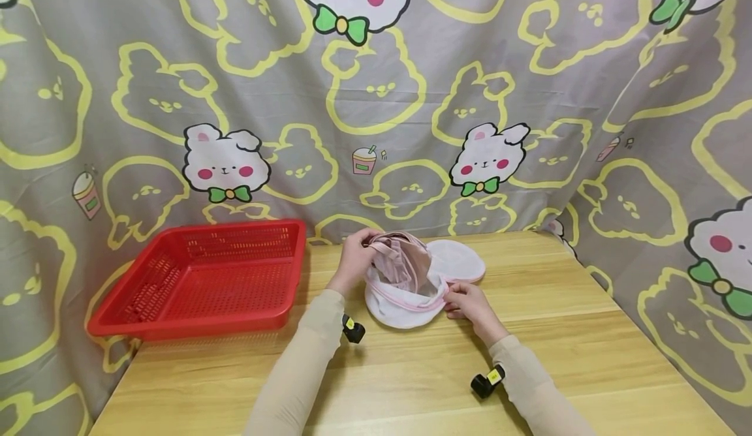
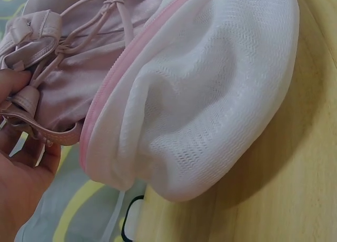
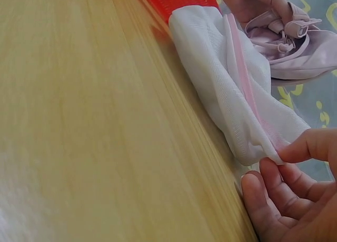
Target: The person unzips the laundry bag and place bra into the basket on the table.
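Note:
A white mesh laundry bag (image 1: 405, 315) with a pink zipper (image 2: 113, 79) lies unzipped on the table, its round flap (image 1: 458, 261) folded out to the back right. A dusty-pink satin bag (image 1: 405, 263) with straps and knotted cords sits partly inside the opening; its lower part is hidden by the mesh. My left hand (image 1: 354, 260) grips the pink bag by its strap (image 2: 47, 131) at the upper left. With thumb and fingertips, my right hand (image 1: 472, 305) pinches the zipper edge of the laundry bag on its right side.
A red perforated plastic basket (image 1: 288, 295) stands at the left of the wooden table (image 1: 411, 384). Behind the table hangs a grey curtain (image 1: 405, 194) with bear and rabbit prints. Each wrist carries a small black camera (image 1: 487, 382).

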The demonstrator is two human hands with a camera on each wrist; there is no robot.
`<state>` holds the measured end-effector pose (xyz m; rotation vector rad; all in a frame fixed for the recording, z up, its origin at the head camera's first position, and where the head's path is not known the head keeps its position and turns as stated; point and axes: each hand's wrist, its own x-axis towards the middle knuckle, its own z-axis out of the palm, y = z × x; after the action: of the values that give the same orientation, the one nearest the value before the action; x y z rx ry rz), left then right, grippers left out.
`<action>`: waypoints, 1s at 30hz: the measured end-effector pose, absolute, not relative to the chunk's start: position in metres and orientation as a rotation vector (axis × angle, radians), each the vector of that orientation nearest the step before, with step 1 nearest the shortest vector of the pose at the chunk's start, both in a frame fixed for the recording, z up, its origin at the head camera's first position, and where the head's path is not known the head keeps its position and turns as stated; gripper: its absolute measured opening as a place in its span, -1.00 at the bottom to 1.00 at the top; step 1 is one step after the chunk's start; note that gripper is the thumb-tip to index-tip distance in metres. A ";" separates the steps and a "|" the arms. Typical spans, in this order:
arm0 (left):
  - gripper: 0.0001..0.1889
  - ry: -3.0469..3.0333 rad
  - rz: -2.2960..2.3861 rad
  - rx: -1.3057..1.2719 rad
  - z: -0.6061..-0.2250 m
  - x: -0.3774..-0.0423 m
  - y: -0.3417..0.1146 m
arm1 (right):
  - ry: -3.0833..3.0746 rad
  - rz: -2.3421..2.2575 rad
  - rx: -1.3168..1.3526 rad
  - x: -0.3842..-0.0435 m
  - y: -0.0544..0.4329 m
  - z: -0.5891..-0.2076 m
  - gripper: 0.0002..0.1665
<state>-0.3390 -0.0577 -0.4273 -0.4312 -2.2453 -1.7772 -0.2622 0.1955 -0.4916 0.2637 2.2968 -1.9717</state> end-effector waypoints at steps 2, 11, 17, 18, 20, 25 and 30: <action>-0.82 -2.238 -1.779 -0.422 -0.427 -0.339 -0.059 | 2.292 -1.976 0.268 -0.263 0.196 -0.492 -0.93; -0.82 -2.189 -1.817 -0.388 -0.425 -0.341 -0.063 | 2.269 -1.974 0.260 -0.263 0.198 -0.490 -0.91; -0.82 -2.188 -1.790 -0.372 -0.421 -0.341 -0.068 | 2.251 -1.978 0.242 -0.253 0.195 -0.475 -0.92; -0.82 -2.191 -1.783 -0.370 -0.420 -0.341 -0.069 | 2.255 -1.972 0.239 -0.251 0.194 -0.471 -0.91; -0.82 -2.187 -1.773 -0.379 -0.420 -0.342 -0.070 | 2.260 -1.969 0.239 -0.246 0.191 -0.464 -0.91; -0.79 -2.183 -1.752 -0.368 -0.417 -0.346 -0.073 | 2.262 -1.967 0.242 -0.243 0.190 -0.459 -0.90; -0.79 -2.190 -1.732 -0.359 -0.413 -0.347 -0.075 | 2.268 -1.974 0.247 -0.254 0.194 -0.476 -0.90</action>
<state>-0.3465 -0.0750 -0.4125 -0.3593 -2.1901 -1.7317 -0.2536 0.1937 -0.4764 0.2466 2.2675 -1.9739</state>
